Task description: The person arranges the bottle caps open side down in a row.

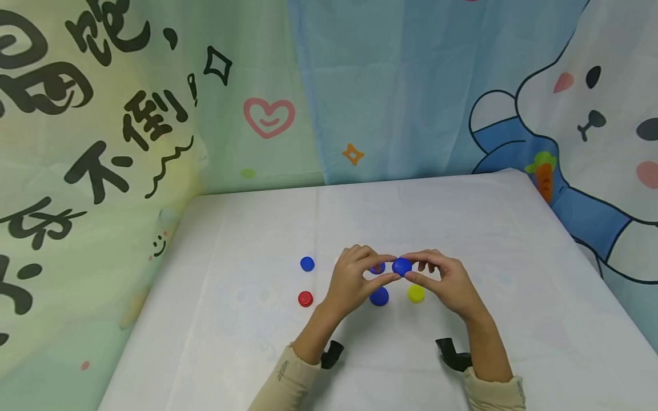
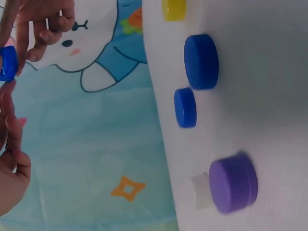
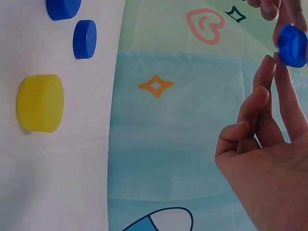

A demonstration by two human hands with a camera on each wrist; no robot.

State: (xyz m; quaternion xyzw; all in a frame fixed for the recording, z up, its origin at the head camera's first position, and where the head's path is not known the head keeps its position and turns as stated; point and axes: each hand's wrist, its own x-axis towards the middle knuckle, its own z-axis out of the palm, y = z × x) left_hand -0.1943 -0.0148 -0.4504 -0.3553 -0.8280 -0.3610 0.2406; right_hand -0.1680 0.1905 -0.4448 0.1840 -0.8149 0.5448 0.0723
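Observation:
A blue bottle cap (image 1: 402, 267) is held up over the table between both hands. My left hand (image 1: 354, 277) pinches its left side with thumb and index finger. From the other side, the thumb and index finger of my right hand (image 1: 452, 285) grip the same cap. The right wrist view shows the open, hollow side of this cap (image 3: 288, 45). Below the hands lie a larger blue cap (image 1: 379, 296), a smaller blue cap (image 1: 377, 268) partly hidden by the left fingers, and a yellow cap (image 1: 416, 294).
Left of the hands lie another blue cap (image 1: 307, 264) and a red cap (image 1: 305, 299). A purple cap (image 2: 233, 184) and a small white cap (image 2: 201, 191) show in the left wrist view. A white cloth covers the table (image 1: 247, 228); a printed curtain (image 1: 390, 85) hangs behind.

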